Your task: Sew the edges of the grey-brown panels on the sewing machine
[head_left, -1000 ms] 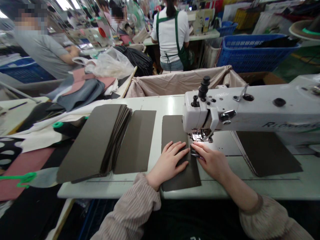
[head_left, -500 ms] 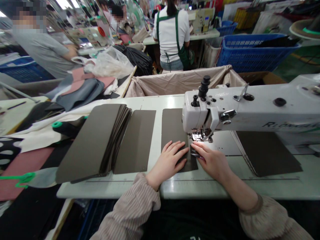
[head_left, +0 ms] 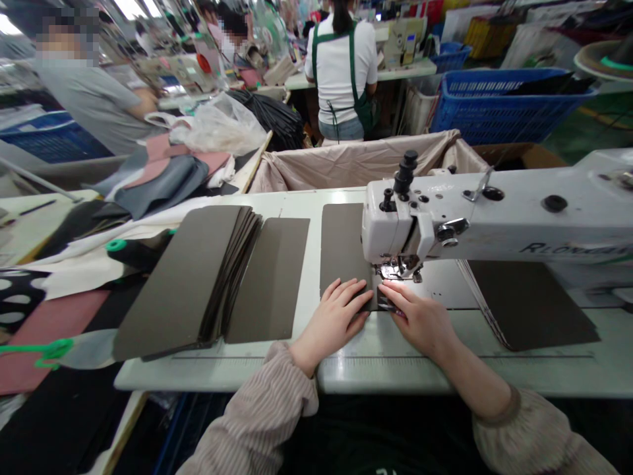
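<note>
A dark grey-brown panel (head_left: 341, 241) lies beneath the needle area of a white sewing machine (head_left: 499, 218), its right part hidden by the machine head. My left hand (head_left: 333, 323) rests flat on the panel's near part, fingers spread. Close to the presser foot (head_left: 395, 270), my right hand (head_left: 428, 326) has its fingertips on the panel's right edge. Small thread snips (head_left: 386, 305) are tucked in that hand, blades poking out toward the left; their handles are mostly hidden.
Left of my hands, a tall stack of similar panels (head_left: 182, 270) leans beside a flatter panel (head_left: 274, 277). More panels (head_left: 529, 303) lie right, under the machine arm. Behind the table stands a cloth-lined bin (head_left: 316, 168). Co-workers (head_left: 341, 72) are farther back.
The panel under the machine has slid away from me, so its near edge is now by my fingers. Both hands keep almost the same place.
</note>
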